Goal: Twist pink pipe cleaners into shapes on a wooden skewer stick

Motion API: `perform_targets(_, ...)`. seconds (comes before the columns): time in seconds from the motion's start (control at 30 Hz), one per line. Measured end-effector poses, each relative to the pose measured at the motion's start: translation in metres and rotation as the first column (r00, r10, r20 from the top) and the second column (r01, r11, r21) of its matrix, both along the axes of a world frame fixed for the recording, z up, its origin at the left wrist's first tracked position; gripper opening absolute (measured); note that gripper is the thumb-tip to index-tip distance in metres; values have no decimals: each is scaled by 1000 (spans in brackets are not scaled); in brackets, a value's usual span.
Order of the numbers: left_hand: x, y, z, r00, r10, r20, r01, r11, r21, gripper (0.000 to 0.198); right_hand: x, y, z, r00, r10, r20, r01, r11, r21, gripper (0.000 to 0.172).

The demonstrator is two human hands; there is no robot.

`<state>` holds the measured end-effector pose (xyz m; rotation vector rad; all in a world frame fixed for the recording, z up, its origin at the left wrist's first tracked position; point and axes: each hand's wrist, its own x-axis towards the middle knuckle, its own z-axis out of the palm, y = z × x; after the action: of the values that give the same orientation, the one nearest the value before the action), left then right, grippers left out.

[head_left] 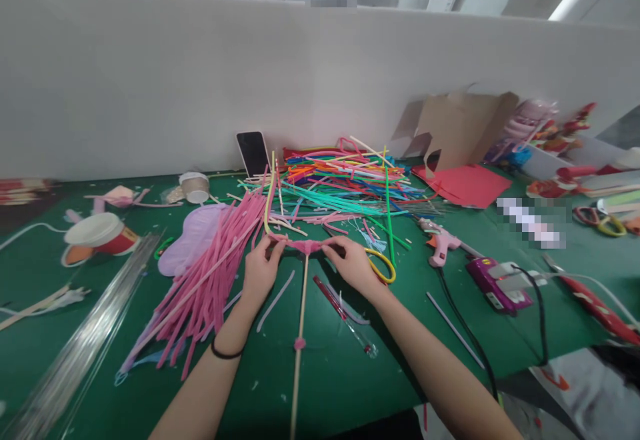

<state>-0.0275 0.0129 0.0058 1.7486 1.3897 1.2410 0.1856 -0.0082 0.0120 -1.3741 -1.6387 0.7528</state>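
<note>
Between my hands, a pink pipe cleaner [307,247] crosses the top of a thin wooden stick [301,307]. Farther down the stick sits a small pink knot [299,344]. My left hand [261,272] pinches the left end of the pink pipe cleaner. A pale yellow pipe cleaner [269,203] rises from beside those fingers; whether it is joined to the pink one I cannot tell. The right end is pinched by my right hand [354,268], near yellow-handled scissors [383,267]. A red and clear pen [345,317] lies below that hand.
Pink pipe cleaners [210,280] spread at left beside metal wires [90,340] and a paper cup [103,233]. Multicoloured pipe cleaners [340,180] pile up behind, near a phone [254,153]. To the right are a pink glue gun [441,243], a purple power strip [497,285] and cables.
</note>
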Motion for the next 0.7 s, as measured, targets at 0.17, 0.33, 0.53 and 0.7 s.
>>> perform_targets(0.17, 2, -4, 4, 983, 15, -183, -3, 998, 63, 27, -11, -6, -6, 974, -48, 222, -6, 972, 236, 14)
perform_targets(0.33, 8, -10, 3, 956, -59, -287, 83, 994, 74, 26, -14, -12, -2, 941, 63, 332, -137, 970, 203, 18)
perform_targets(0.53, 9, -10, 2, 983, -45, -176, 52, 998, 35, 26, -17, -15, -4, 966, 143, 213, -163, 984, 77, 17)
perform_targets(0.7, 10, -6, -5, 996, -29, 90, 36, 997, -74, 31, -17, -13, -3, 989, 144, 40, -146, 988, 41, 20)
